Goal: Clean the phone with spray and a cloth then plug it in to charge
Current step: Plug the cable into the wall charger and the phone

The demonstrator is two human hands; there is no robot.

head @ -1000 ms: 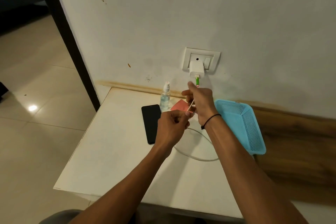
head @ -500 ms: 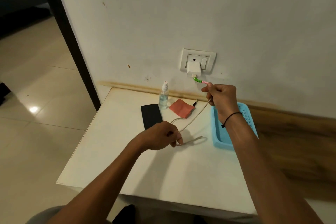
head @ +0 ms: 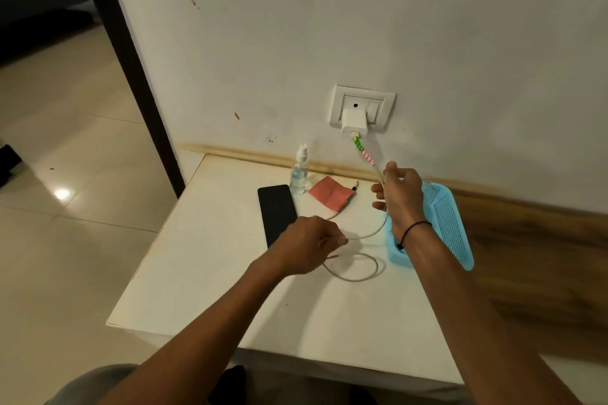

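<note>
cable (head: 358,276) now looped on table (head: 204,289) | left hand (head: 304,248) pinching cable | right hand (head: 399,196) loosely gripping cable, phone (head: 278,214) untouched

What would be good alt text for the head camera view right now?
A person's right hand and left hand hold a white charging cable running from a wall adapter over a white table. A black phone, spray bottle, red cloth and blue basket sit there.

Glossy black phone (head: 277,214), perforated plastic basket (head: 444,217)
</note>
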